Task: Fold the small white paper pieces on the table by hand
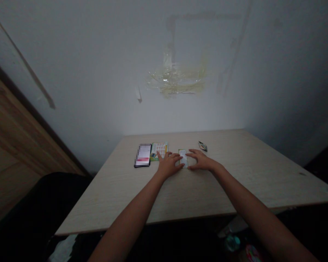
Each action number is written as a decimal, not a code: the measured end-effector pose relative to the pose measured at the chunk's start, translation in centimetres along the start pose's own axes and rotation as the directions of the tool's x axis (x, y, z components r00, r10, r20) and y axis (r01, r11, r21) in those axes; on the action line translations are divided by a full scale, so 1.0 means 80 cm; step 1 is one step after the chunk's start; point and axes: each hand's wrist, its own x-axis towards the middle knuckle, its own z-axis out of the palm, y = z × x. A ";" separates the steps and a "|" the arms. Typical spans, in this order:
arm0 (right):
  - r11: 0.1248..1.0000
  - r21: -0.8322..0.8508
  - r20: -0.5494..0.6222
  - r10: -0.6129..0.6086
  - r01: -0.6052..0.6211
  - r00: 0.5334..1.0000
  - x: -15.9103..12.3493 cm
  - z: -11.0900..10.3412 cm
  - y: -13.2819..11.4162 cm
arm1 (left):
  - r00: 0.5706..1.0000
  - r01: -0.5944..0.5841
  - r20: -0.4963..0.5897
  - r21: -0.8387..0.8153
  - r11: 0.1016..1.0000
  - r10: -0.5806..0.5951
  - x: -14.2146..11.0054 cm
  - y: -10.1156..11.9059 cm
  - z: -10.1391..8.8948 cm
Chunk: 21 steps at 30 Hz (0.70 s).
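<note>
A small white printed card (183, 158) lies flat on the table between my two hands. My left hand (168, 164) reaches it from the left, fingers spread, with fingertips on its left part. From the right, my right hand (201, 160) has its fingers apart and the tips at the card's right edge. Just beyond my left hand lies a colourful printed sheet or booklet (160, 149), partly covered by that hand. Left of the booklet is a phone (143, 155) with a lit, partly blurred screen. A small dark, crumpled-looking packet (202, 146) rests behind my right hand.
The pale wooden table (120, 196) meets a white wall (98, 72) at its back edge. Yellowed clear tape (180, 82) sticks to the wall. A dark rounded shape (52, 200) stands at the left, and a bottle with a teal cap (233, 242) is below the front edge.
</note>
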 end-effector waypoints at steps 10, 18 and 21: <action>0.988 0.045 -0.201 -0.135 0.146 0.970 0.006 0.009 0.017 | 0.999 -0.018 -0.029 0.012 1.000 0.019 0.000 -0.001 0.000; 0.997 -0.032 -0.272 -0.079 0.073 0.959 0.012 0.010 0.010 | 1.000 -0.014 -0.008 0.008 1.000 0.014 0.000 0.001 -0.005; 0.997 -0.070 -0.259 -0.060 0.044 0.964 0.015 0.008 0.006 | 1.000 -0.015 0.000 0.007 1.000 0.015 0.000 0.001 -0.005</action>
